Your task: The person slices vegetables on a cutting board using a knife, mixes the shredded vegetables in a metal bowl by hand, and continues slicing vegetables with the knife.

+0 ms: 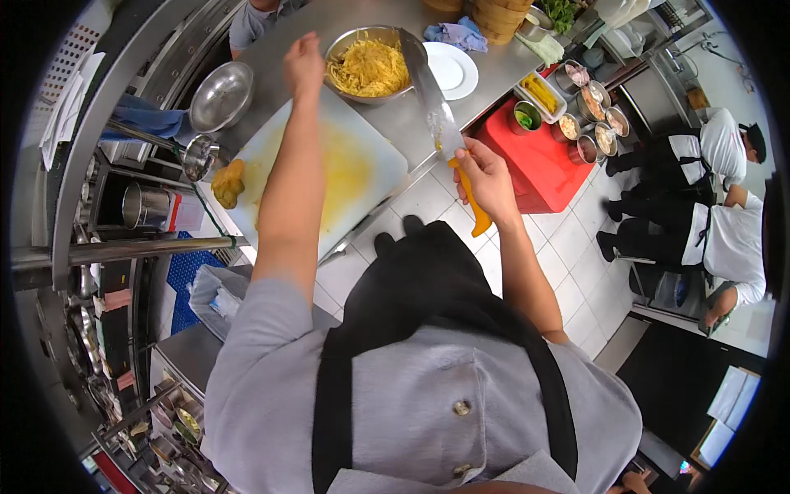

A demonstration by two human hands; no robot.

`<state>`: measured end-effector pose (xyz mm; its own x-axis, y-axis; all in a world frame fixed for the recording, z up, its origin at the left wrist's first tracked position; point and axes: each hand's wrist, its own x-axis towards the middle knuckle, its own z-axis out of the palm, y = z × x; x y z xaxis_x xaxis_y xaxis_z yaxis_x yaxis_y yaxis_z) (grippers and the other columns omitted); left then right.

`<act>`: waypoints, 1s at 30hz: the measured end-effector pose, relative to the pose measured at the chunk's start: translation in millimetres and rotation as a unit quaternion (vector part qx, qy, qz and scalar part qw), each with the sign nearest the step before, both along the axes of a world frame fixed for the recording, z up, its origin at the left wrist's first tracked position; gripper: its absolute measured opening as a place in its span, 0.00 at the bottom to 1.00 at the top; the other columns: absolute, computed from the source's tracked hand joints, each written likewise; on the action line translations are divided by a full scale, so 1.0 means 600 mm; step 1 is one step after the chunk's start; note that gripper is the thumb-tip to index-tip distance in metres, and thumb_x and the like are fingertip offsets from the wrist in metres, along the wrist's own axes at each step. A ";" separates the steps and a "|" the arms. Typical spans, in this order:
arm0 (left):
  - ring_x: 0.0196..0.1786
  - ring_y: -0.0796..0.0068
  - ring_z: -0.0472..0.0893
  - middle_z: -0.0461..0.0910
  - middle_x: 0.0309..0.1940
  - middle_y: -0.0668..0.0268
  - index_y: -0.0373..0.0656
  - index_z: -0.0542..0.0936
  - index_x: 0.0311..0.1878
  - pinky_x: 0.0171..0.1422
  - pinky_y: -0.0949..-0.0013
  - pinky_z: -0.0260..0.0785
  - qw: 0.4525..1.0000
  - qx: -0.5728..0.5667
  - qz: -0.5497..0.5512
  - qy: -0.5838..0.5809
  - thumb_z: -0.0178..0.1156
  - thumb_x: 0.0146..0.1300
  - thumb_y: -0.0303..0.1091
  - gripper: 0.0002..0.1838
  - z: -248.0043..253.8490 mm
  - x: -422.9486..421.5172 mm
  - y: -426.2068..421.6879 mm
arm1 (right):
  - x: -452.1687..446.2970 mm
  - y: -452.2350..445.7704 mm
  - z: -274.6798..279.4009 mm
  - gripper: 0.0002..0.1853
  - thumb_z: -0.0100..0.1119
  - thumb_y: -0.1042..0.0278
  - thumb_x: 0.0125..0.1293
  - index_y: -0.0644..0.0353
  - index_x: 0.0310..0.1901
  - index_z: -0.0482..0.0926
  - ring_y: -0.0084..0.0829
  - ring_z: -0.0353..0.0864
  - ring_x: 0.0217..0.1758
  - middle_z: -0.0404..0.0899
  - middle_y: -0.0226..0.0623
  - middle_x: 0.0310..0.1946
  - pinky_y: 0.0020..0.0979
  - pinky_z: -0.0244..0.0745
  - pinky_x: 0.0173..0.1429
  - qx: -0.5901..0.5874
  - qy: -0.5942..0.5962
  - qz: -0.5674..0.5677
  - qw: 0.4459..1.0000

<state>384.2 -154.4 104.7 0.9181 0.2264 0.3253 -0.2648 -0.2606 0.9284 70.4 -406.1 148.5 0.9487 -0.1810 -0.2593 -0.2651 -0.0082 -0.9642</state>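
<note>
My right hand [490, 177] grips the yellow handle of a large kitchen knife [429, 95]. Its long blade points away from me, and the tip is over the right rim of a metal bowl [337, 81]. Bits of yellow stick to the blade. Thin yellow shreds [370, 67] fill the bowl. To the left of the bowl, my left hand [304, 66] is raised with loosely bent fingers, and no object shows in it. Below my left arm lies a white cutting board [374, 152] stained yellow. A yellow-brown lump [228, 183] of unclear kind rests at its left edge.
An empty metal bowl [221, 97] stands left of the board. Behind are a white plate [451, 71], a blue cloth [457, 34] and bamboo steamers [499, 18]. Ingredient tins [568, 128] stand around a red box [527, 160] on the right. Two people [716, 230] work farther right.
</note>
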 end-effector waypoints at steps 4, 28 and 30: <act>0.57 0.64 0.88 0.90 0.53 0.60 0.41 0.86 0.60 0.63 0.65 0.77 1.000 0.008 0.012 0.009 0.57 0.76 0.35 0.16 0.000 -0.186 0.033 | -0.002 -0.024 -0.035 0.24 0.51 0.63 0.82 0.68 0.72 0.72 0.23 0.75 0.20 0.78 0.35 0.29 0.29 0.71 0.23 0.095 0.018 0.055 0.994; 0.71 0.55 0.80 0.83 0.67 0.57 0.54 0.81 0.71 0.75 0.54 0.70 0.901 0.363 -0.167 0.172 0.59 0.73 0.51 0.26 0.008 -0.023 -0.079 | 0.178 -0.155 0.025 0.42 0.42 0.27 0.80 0.68 0.66 0.71 0.26 0.74 0.20 0.77 0.35 0.28 0.30 0.70 0.22 0.054 0.006 0.081 0.995; 0.56 0.55 0.88 0.89 0.53 0.57 0.50 0.88 0.59 0.63 0.58 0.79 0.949 0.284 -0.085 0.106 0.64 0.67 0.42 0.19 0.007 -0.006 -0.051 | 0.157 -0.181 0.016 0.40 0.45 0.29 0.80 0.68 0.61 0.75 0.26 0.75 0.21 0.77 0.34 0.28 0.29 0.70 0.22 0.043 -0.011 0.024 0.999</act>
